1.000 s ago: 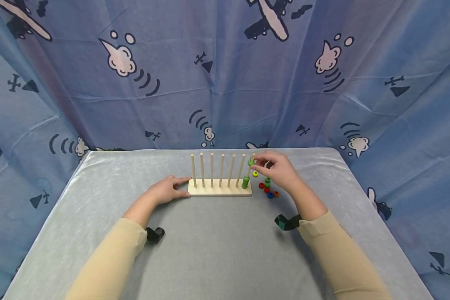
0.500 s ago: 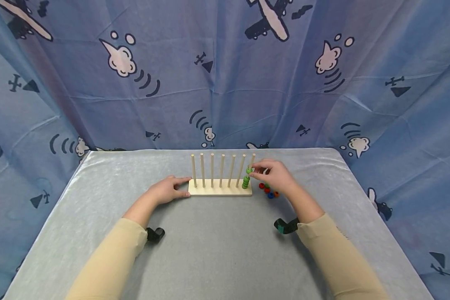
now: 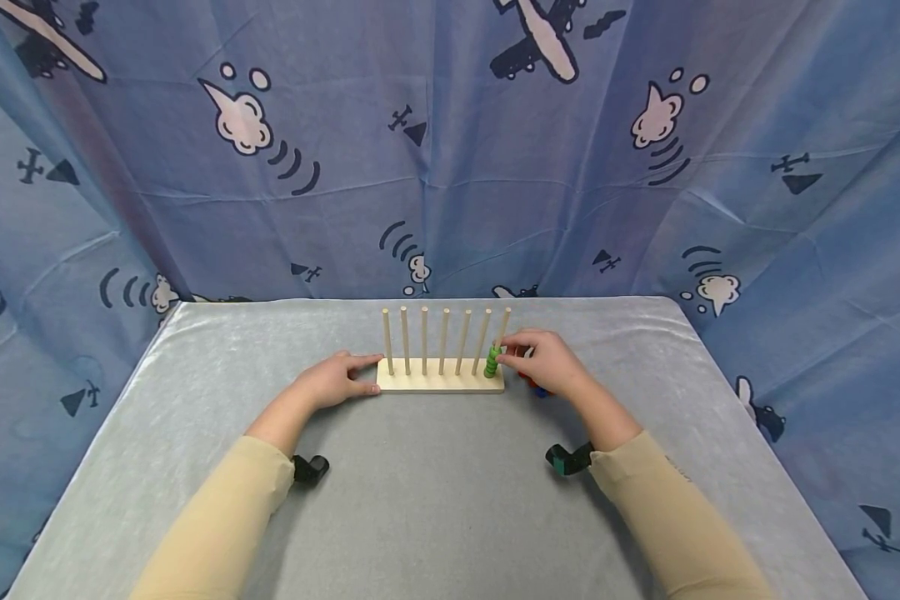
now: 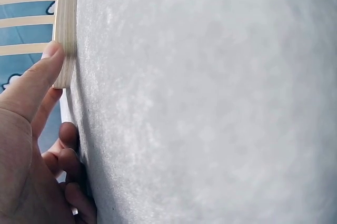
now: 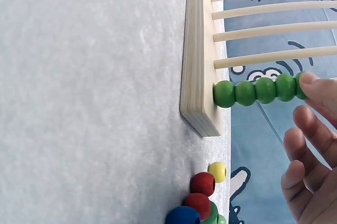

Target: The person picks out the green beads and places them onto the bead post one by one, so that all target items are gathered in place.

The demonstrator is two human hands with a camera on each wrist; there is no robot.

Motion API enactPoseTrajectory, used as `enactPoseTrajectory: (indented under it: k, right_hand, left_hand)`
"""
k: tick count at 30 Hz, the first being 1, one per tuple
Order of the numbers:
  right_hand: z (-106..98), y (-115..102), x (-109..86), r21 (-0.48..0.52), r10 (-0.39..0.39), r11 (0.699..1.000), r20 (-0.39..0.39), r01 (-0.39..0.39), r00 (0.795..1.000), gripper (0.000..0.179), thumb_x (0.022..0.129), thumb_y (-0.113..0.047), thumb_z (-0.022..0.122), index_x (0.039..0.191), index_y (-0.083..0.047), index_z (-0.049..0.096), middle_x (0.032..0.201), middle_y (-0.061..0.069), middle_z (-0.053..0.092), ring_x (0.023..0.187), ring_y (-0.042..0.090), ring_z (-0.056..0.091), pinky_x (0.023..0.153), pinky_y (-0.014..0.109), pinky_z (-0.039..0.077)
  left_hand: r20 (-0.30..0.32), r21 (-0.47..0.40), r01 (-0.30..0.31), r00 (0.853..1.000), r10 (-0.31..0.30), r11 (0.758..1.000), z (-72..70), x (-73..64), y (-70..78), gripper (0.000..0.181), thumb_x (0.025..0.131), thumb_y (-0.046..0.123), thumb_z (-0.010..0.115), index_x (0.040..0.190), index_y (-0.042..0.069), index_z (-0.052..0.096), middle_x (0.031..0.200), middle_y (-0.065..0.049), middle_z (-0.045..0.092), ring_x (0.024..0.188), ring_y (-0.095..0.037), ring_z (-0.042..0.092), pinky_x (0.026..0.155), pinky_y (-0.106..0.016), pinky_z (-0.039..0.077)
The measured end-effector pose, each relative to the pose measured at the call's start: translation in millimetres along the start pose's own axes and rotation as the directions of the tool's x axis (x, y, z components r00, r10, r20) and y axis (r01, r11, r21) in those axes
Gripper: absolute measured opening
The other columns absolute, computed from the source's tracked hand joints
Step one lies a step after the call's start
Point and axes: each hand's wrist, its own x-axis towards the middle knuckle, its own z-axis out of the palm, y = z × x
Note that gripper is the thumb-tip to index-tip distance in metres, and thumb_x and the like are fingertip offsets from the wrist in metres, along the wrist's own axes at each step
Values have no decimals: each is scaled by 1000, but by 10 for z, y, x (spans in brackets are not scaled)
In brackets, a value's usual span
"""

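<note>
A pale wooden board with a row of upright pegs lies on the table. At its left end my left hand grips it, thumb at the front edge and index finger at the back; the left wrist view shows the thumb against the wood. Several green beads are stacked on the rightmost peg, and the other pegs are bare. My right hand pinches the topmost green bead on that peg, just against the stack. Its thumb partly hides the bead.
To the right of the board lie loose beads: a yellow bead, red beads, a blue bead and green ones, mostly behind my right hand in the head view. A blue patterned curtain hangs behind the table.
My right hand has slid a green bead down the rightmost peg, from near its tip to the stack. My left hand and the board have stayed in place.
</note>
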Motion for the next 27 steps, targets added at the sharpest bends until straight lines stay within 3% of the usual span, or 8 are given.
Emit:
enactPoseTrajectory:
  k: [16, 21, 27]
  right_hand:
    - [-105, 71, -3, 39, 54, 998, 4, -55, 999, 29, 90, -21, 76, 117, -11, 75, 91, 1, 66, 83, 20, 59, 70, 35, 49]
    - [-216, 182, -17, 33, 109, 993, 5, -109, 994, 30, 91, -22, 74, 119, -10, 74, 91, 3, 66, 85, 21, 58, 69, 37, 47]
    - [-354, 412, -71, 12, 123, 992, 8, -123, 992, 33, 93, -22, 72, 122, -7, 72, 95, 6, 67, 89, 24, 58, 71, 37, 47]
  left_hand:
    - [10, -7, 18, 1000, -18, 1000, 0, -2, -26, 66, 89, 47, 72, 149, 31, 48, 96, -6, 48, 82, -21, 47, 76, -40, 38]
    - [12, -8, 20, 1000, -19, 1000, -1, 0, -18, 67, 89, 48, 71, 149, 31, 48, 97, -6, 49, 83, -21, 48, 76, -40, 38]
    - [17, -9, 32, 999, -32, 999, -13, 1, 2, 67, 89, 49, 71, 149, 33, 47, 101, -6, 50, 87, -22, 49, 81, -43, 40]
